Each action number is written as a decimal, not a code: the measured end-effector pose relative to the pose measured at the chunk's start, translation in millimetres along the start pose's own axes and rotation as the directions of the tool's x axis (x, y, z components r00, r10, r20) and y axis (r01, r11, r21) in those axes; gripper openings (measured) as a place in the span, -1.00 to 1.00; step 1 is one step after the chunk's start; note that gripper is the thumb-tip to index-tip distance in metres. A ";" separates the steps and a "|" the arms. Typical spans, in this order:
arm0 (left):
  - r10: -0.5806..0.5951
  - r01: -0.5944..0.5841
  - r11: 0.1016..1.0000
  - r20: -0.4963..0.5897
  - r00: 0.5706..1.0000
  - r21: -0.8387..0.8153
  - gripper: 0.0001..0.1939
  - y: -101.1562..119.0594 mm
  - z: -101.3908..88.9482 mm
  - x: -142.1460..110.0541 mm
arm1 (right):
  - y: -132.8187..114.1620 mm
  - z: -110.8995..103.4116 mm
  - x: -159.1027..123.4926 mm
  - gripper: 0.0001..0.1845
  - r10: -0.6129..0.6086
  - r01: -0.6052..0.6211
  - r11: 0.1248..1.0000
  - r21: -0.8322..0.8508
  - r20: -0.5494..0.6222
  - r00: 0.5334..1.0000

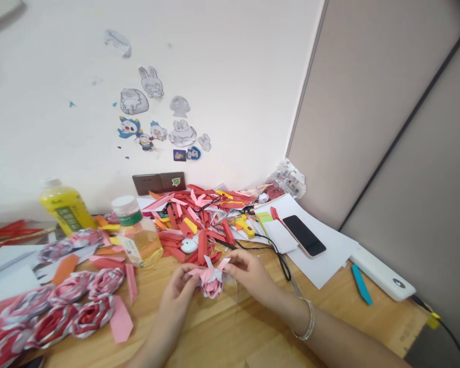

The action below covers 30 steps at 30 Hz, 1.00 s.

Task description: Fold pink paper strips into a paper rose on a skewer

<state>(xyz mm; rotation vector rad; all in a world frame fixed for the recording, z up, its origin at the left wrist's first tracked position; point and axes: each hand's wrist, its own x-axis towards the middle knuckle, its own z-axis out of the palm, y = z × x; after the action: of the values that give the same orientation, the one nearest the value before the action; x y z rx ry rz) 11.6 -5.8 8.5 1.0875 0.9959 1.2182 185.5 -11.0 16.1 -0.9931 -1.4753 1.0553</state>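
Note:
A pink and white folded-paper rose (212, 286) is held between my two hands, just above the wooden tabletop (214, 337). My left hand (184, 282) pinches a pink strip on its left side with thumb and fingers. On the other side, the fingers of my right hand (244, 268) close on a pale strip end. Loose strip ends stick up from the rose's top. Finished-looking red, pink and white paper roses (94, 315) lie in rows to the left. A heap of red, pink and yellow folded strips (199, 220) lies beyond my hands.
A yellow glue gun (245, 226) and its cable lie by the heap. Behind left stand a yellow drink bottle (67, 207) and a white-capped jar (136, 235). On white sheets (318, 271) at right rests a phone (304, 235); a white power strip (383, 273) lines the partition.

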 end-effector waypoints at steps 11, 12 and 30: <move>0.117 -0.130 0.971 0.076 0.990 0.202 -0.75 -2.6 -7.2 -5.1 | -16.3 -1.4 -4.9 -0.94 -0.148 0.134 0.921 -0.367 -0.011 0.989; 0.157 -0.169 0.952 0.067 0.985 0.256 -0.73 -0.7 -6.7 -6.4 | -17.2 -1.2 -5.3 -0.95 -0.165 0.151 0.907 -0.393 -0.003 0.986; 0.086 -0.199 0.911 0.306 0.948 0.360 -0.73 11.3 1.5 -9.0 | -17.5 6.2 -10.7 -0.83 0.007 -0.001 0.967 -0.255 0.024 1.000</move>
<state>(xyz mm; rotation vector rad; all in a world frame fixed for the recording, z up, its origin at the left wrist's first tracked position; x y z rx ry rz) 9.9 -14.6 19.9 1.6258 0.9653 0.9610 179.9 -26.8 29.5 -1.1658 -1.6596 0.8979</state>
